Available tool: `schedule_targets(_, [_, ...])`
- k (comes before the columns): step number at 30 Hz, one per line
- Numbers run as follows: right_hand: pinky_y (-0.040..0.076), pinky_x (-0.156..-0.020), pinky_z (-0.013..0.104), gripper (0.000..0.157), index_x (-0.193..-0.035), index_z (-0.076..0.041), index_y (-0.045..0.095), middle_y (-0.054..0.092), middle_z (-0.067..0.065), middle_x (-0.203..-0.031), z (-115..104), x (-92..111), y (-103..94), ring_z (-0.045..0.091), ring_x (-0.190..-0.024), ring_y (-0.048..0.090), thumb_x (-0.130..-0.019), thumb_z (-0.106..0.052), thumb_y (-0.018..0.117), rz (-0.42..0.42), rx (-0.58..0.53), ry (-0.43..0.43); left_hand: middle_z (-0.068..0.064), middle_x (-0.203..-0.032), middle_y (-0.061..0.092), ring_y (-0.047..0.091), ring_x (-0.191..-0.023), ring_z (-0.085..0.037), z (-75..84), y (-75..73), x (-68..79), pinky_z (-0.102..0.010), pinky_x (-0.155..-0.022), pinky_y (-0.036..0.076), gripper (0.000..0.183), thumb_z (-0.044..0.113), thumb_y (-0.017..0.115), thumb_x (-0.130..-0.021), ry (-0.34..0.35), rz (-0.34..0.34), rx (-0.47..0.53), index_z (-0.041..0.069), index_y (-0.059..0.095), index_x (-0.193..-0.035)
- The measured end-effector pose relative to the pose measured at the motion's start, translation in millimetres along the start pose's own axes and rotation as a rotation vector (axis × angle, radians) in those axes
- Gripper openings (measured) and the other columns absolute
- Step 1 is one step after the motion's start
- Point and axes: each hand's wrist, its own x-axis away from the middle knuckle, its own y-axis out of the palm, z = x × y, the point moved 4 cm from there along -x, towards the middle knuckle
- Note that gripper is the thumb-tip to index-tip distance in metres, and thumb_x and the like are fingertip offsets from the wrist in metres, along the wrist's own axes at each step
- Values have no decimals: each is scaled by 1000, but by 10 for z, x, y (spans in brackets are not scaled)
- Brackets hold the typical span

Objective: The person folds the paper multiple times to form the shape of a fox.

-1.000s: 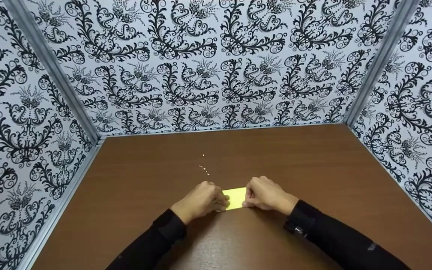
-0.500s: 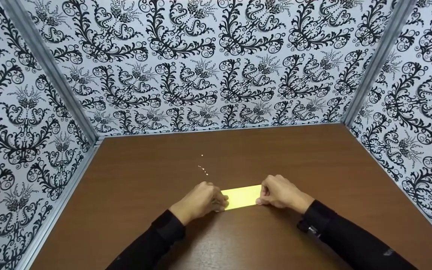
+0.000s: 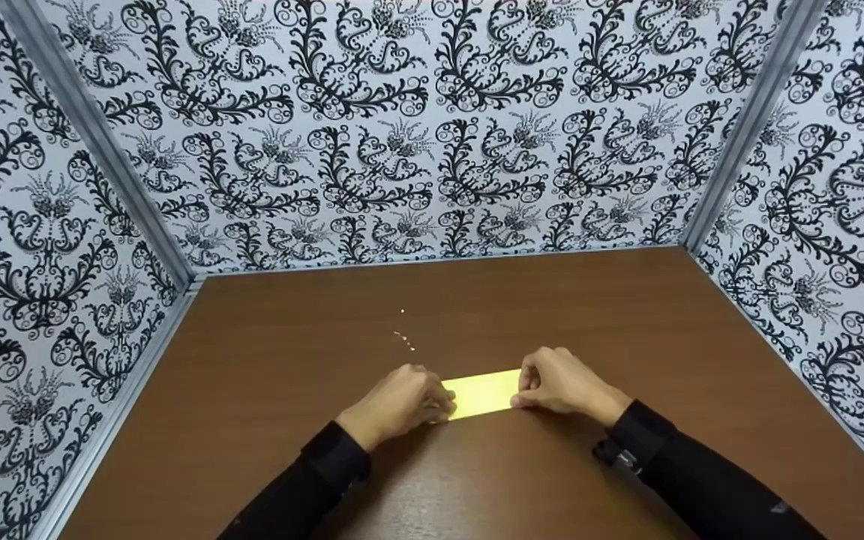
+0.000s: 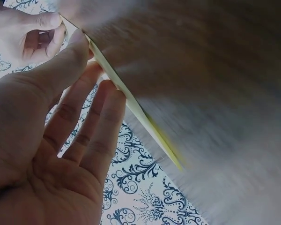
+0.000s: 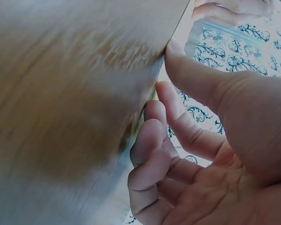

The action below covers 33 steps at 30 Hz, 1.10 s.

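Observation:
A flat yellow piece of paper lies on the brown table between both hands. My left hand holds its left end, fingers bent over it and covering that end in the head view. In the left wrist view, the paper appears edge-on as a thin strip, with the thumb and fingertips along it. At the opposite end, my right hand pinches the right edge between thumb and fingers. The right wrist view shows the thumb and forefinger at the paper's edge, the other fingers curled.
Several tiny pale specks lie on the table beyond the left hand. White walls with black floral patterns enclose the back and sides, framed by grey corner posts. Black sleeves cover both forearms.
My right hand has moved right along the table, and more of the yellow paper shows between the hands. During the last half second both hands stay almost still; the left keeps its place throughout.

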Motion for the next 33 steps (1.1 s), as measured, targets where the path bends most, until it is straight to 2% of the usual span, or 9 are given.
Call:
schedule_targets(3, [51, -71, 25, 25, -91, -17, 82, 75, -5, -86, 8, -5, -2, 7, -76, 62, -94, -33, 101, 28, -9, 5, -1, -116, 90, 85, -109, -20, 24, -3, -5, -34, -104, 68, 11, 19, 95, -97, 14, -1, 4, 15, 94, -107])
schedule_targets(8, [50, -71, 25, 32, -93, -16, 82, 75, -6, -85, -12, -15, 63, 5, -76, 62, -92, -41, 103, 38, -12, -4, -3, -104, 89, 82, -97, -19, 25, -1, -79, -29, -87, 67, 9, 17, 98, -97, 10, 33, 68, 11, 93, -102])
schedule_targets(13, [51, -70, 26, 34, -93, -16, 80, 73, -7, -85, -18, -30, 114, 4, -76, 61, -91, -42, 103, 43, 14, 11, -4, -98, 86, 75, -92, -18, -20, 21, -239, -31, -82, 64, 14, 19, 102, -92, -63, 94, 59, 11, 90, -95])
schedule_targets(15, [51, -70, 27, 34, -92, -17, 80, 73, -7, -85, -26, -38, 113, 5, -76, 61, -90, -41, 104, 49, 18, 19, -7, -99, 83, 72, -92, -19, -48, 25, -315, -32, -83, 63, 20, 20, 104, -91, -112, 96, 50, 9, 88, -96])
schedule_targets(20, [51, -69, 27, 35, -90, -16, 79, 74, -6, -85, -44, -46, 121, 6, -76, 62, -88, -39, 105, 58, 14, 27, -12, -100, 83, 74, -90, -21, -99, 28, -463, -33, -82, 63, 32, 22, 105, -90, -210, 46, 79, 3, 83, -104])
schedule_targets(28, [53, -68, 28, 32, -93, -18, 79, 76, -5, -89, -47, -35, 162, 6, -78, 64, -90, -38, 104, 50, 10, 45, -9, -96, 88, 80, -85, -22, -143, 82, -508, -36, -81, 66, 28, 26, 104, -91, -348, -55, 127, 5, 87, -98])
schedule_targets(33, [54, -66, 30, 28, -93, -18, 79, 75, -5, -89, -48, -18, 136, 7, -77, 64, -93, -33, 103, 53, 0, 37, -9, -95, 89, 81, -81, -25, -109, 82, -524, -35, -77, 64, 21, 25, 100, -95, -374, -98, 160, 7, 91, -94])
